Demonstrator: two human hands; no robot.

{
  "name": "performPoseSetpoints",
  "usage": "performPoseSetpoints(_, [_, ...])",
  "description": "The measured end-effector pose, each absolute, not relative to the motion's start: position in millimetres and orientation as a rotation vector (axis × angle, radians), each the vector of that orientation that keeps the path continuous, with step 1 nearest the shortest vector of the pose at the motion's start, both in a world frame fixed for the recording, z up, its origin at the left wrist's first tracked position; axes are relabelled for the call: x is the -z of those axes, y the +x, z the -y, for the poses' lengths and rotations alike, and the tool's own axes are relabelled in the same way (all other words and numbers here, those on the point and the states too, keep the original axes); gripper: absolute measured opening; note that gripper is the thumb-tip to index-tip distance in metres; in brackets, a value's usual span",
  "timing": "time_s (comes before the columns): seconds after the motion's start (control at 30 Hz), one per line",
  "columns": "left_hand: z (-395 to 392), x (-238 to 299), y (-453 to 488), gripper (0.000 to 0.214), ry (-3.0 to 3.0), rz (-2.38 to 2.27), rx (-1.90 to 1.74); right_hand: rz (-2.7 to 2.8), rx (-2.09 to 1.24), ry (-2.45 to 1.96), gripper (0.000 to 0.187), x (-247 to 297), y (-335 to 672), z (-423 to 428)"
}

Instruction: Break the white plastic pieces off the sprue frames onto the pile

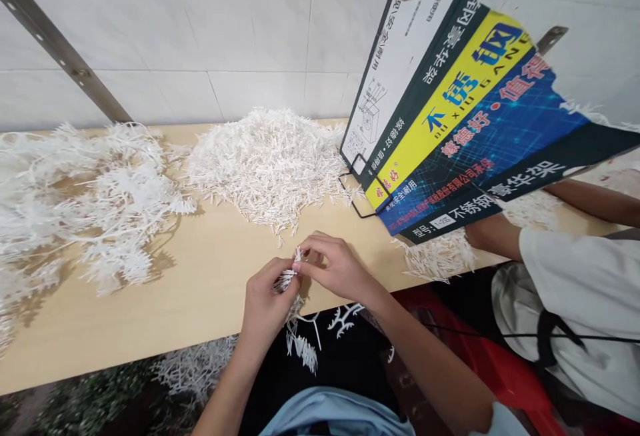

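Note:
My left hand (267, 299) is closed round a white plastic branch piece (295, 319) with many thin spikes; its lower part hangs below the table edge. My right hand (333, 264) pinches the top of the same piece, fingers pressed together just right of the left hand. Both hands hover over the front edge of the pale wooden table (200, 289). A heap of small white plastic sticks (270, 159) lies behind the hands.
Tangled white plastic branches (85, 203) cover the table's left side. A printed cardboard sheet (460, 109) leans at the right; another person's arm (493, 233) and white sleeve (575, 283) are under it. More white pieces (195, 366) lie below the table.

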State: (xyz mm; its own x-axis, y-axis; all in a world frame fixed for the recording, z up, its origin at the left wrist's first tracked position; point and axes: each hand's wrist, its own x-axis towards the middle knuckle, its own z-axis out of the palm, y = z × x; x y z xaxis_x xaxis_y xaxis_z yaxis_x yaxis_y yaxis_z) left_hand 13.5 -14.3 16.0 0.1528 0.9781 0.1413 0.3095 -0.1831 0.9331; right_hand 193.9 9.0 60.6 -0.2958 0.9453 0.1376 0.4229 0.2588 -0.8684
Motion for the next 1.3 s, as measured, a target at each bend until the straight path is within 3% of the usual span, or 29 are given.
performPoseSetpoints(0.23, [15,-17,14,0.021,1.463,-1.333,-0.909,1.232,-1.242,-1.2,0.022,-27,198,-10])
performPoseSetpoints(0.37, [21,-17,11,0.024,1.528,-1.358,-0.938,0.839,-0.972,-1.156,0.022,-18,221,-43])
performPoseSetpoints(0.43, [22,-18,10,0.025,1.538,-1.36,-0.943,0.959,-0.84,-1.204,0.023,-25,232,-57])
performPoseSetpoints(0.53, [18,-19,12,0.025,1.517,-1.369,-0.917,1.43,-0.724,-1.275,0.042,-43,233,-51])
performPoseSetpoints(0.67, [15,-19,15,0.022,1.506,-1.351,-0.901,1.958,-1.039,-1.181,0.02,-54,210,-18])
performPoseSetpoints(0.73, [17,-17,15,0.023,1.502,-1.343,-0.894,1.915,-1.14,-1.174,0.02,-48,202,-11])
performPoseSetpoints(0.87, [22,-15,13,0.026,1.517,-1.334,-0.871,1.298,-0.868,-1.287,0.036,-34,212,-32])
performPoseSetpoints(0.93, [22,-16,13,0.028,1.506,-1.341,-0.87,1.192,-0.714,-1.308,0.027,-36,222,-44])
performPoseSetpoints(0.97, [22,-17,13,0.029,1.494,-1.349,-0.876,1.256,-0.662,-1.305,0.023,-40,224,-46])
performPoseSetpoints(1.07, [18,-17,14,0.03,1.477,-1.353,-0.9,1.711,-0.652,-1.247,0.035,-52,218,-31])
performPoseSetpoints(1.2, [17,-12,17,0.022,1.549,-1.337,-0.899,2.044,-0.745,-1.212,0.006,-54,193,1])
performPoseSetpoints(1.3, [18,-11,18,0.025,1.586,-1.347,-0.903,1.963,-0.648,-1.271,0.017,-47,182,9])
